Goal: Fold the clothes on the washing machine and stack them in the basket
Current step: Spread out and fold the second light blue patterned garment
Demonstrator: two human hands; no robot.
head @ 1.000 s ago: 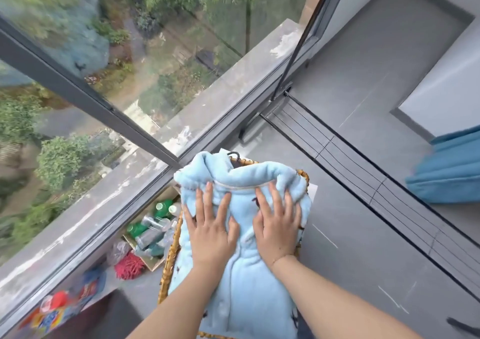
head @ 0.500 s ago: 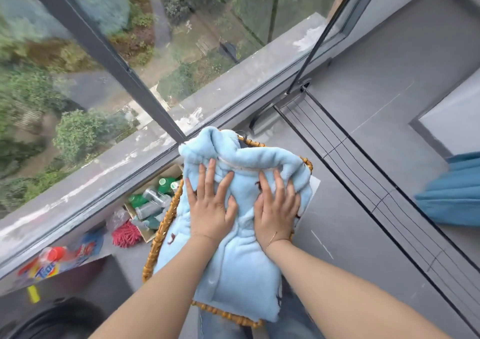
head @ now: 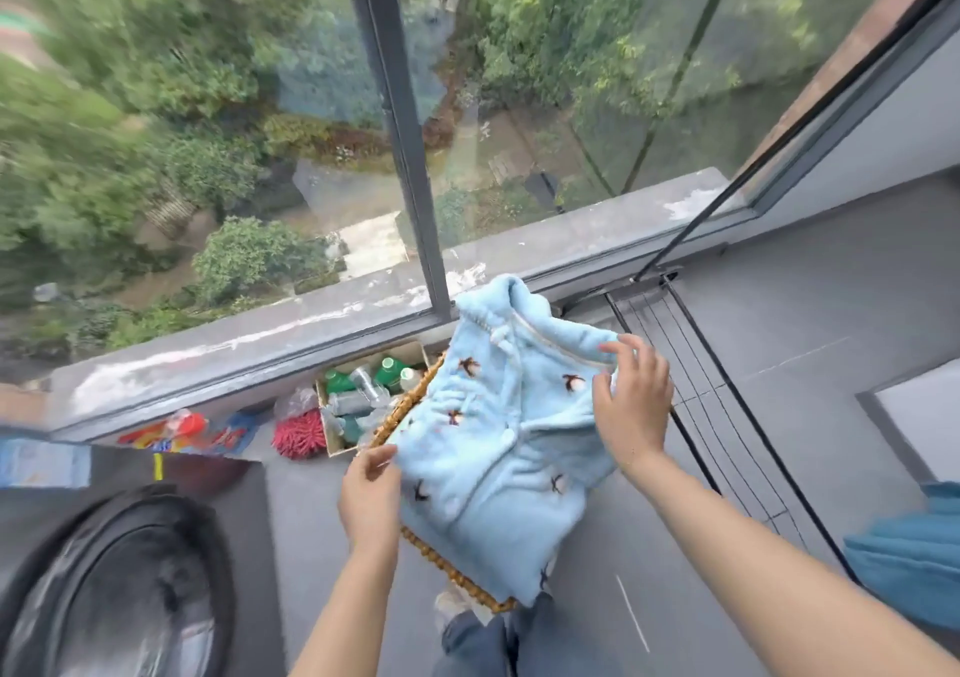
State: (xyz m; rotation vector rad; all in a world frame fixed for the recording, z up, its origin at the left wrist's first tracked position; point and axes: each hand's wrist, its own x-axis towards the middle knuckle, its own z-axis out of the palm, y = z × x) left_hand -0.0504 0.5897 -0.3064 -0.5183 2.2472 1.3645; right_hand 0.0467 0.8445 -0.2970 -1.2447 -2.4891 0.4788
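At nine o'clock low, the washing machine [head: 119, 588] shows its dark round door, blurred, on the grey floor [head: 810, 344]. Above it, at about ten o'clock, detergent packs [head: 182, 429] in red and blue lie along the base of the window [head: 395, 131], which looks down on trees and a path far below. Next along the sill base sits a red fluffy mop head [head: 301, 435], and just beside it a cardboard box [head: 363, 396] of green-capped bottles.

At the centre, the wicker basket [head: 447, 567] stands on the floor, mostly covered by a light blue fleece garment [head: 498, 442] with small dark bird motifs, lying folded on top of it. The left hand [head: 370, 494], at seven o'clock of the garment, pinches its left edge between thumb and fingers. The right hand [head: 631, 401], at two o'clock of the garment, curls its fingers over the upper right edge near the collar and grips it.

Toward three o'clock, a dark wire drying rack [head: 727, 416] lies across the floor. At four o'clock, the frame's right edge cuts off a blue cloth [head: 909, 562].
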